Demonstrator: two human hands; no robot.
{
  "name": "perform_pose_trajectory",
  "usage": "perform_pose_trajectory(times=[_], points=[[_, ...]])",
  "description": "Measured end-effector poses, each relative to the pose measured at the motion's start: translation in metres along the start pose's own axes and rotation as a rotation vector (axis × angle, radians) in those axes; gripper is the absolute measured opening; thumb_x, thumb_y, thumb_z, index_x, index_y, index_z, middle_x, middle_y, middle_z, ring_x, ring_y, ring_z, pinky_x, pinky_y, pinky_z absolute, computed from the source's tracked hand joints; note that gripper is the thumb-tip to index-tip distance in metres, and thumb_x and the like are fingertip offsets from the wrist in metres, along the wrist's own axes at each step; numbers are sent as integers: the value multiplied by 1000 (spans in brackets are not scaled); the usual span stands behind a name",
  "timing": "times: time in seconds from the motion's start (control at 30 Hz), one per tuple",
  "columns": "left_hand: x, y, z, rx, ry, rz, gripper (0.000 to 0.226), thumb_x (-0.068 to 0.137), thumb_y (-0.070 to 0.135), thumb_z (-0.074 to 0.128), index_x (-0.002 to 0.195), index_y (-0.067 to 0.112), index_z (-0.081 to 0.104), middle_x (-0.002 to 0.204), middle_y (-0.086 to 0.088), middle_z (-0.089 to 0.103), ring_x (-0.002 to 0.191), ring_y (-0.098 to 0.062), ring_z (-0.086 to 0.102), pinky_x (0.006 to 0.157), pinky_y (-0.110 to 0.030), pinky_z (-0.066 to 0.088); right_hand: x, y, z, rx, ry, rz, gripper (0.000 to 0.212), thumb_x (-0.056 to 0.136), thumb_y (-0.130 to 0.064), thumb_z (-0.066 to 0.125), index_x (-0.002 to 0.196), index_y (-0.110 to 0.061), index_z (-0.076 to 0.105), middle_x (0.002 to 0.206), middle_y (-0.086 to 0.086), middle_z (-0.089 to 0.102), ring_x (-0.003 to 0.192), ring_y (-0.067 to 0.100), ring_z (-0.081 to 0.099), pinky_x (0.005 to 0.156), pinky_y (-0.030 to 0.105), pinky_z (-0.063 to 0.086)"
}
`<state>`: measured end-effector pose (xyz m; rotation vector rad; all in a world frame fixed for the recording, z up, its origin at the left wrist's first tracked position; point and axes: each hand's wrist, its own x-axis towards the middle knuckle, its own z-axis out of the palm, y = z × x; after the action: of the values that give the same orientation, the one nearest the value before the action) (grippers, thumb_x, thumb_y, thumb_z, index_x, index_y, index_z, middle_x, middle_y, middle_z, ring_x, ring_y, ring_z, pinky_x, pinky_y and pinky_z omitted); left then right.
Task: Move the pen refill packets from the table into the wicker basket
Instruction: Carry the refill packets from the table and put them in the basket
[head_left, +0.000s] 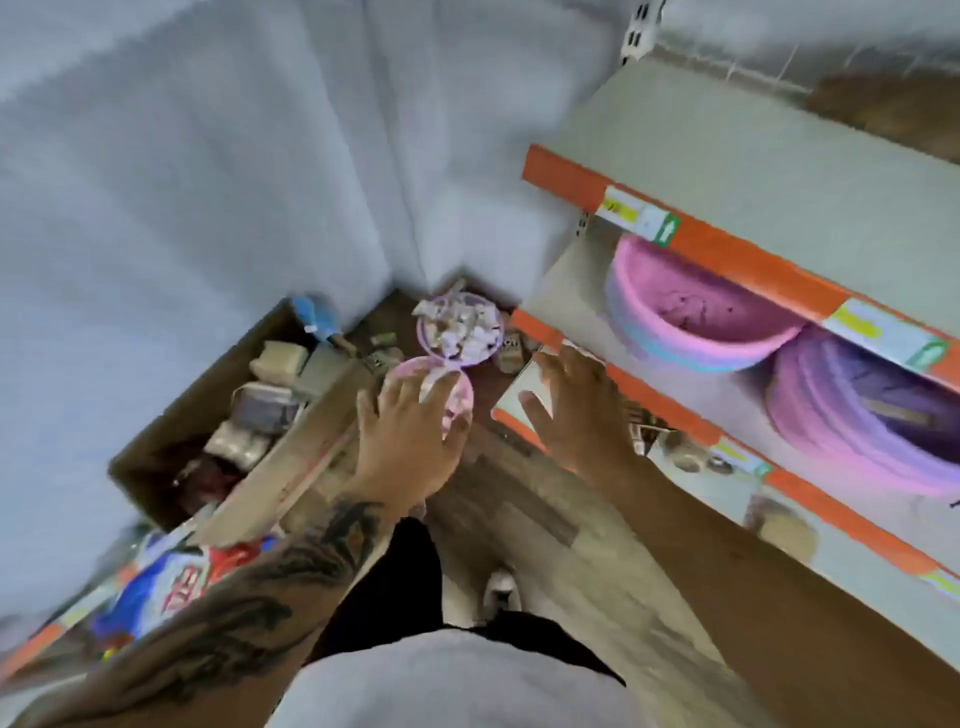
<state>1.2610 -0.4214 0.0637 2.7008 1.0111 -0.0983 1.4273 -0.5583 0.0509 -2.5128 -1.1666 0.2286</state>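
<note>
From the head view, blurred by motion, I look steeply down at a wood-patterned floor (524, 514) between a cardboard box (228, 415) at nine o'clock and orange-edged shelves (727, 249) at two o'clock. My left hand (410, 436) reaches forward with fingers spread wide, gripping nothing, and its fingertips overlap the near rim of a pink basket (457, 400) on the floor at twelve o'clock. Just beyond it, touching rim to rim, stands a lilac basket (460, 330) heaped with small pale packets (462, 327); I cannot tell whether they are pen refills. My right hand (576, 405) is also spread wide, holding nothing, hovering beside the lowest shelf edge at one o'clock. On the middle shelf lie a pink tub (691, 312) and stacked purple tubs (857, 415). The box holds wrapped bundles.
</note>
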Motion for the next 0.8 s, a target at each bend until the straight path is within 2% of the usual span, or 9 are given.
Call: perform_pose_trajectory(times=[0.1,0.23,0.37,0.6,0.8], points=[[-50,-38,19,-99,-110,-233,68,89,64,33,152,39,39,159,-4,42,147,-29,36,118,-63,24,-25,-23,37,137,-320,-36,53,101,-45,55,147,-21,50,148,10,52,134,33,51,106,46,46],[-104,-82,23,-105,-65,-460,62,96,57,47,154,40,34,162,-2,38,149,-28,32,121,-61,19,-44,-61,65,141,-493,-179,54,101,-50,51,147,-23,49,142,8,57,132,28,54,105,46,48],[-155,-108,29,-152,-21,-596,59,99,57,47,153,36,37,159,-5,40,149,-30,31,120,-63,17,-57,-102,79,83,-590,-304,54,103,-46,52,149,-19,48,142,11,57,130,30,54,105,47,48],[-244,-168,45,-226,27,-758,63,98,59,47,155,35,35,159,-8,41,148,-32,34,120,-64,16,-96,-195,107,-60,-660,-510,54,104,-46,48,152,-23,41,148,11,50,131,35,52,103,50,49],[-350,-235,40,-314,82,-942,66,99,57,47,157,32,31,161,-8,37,151,-35,27,122,-61,13,-152,-302,144,-188,-700,-716,61,105,-49,44,160,-29,29,162,11,37,143,34,43,110,51,45]])
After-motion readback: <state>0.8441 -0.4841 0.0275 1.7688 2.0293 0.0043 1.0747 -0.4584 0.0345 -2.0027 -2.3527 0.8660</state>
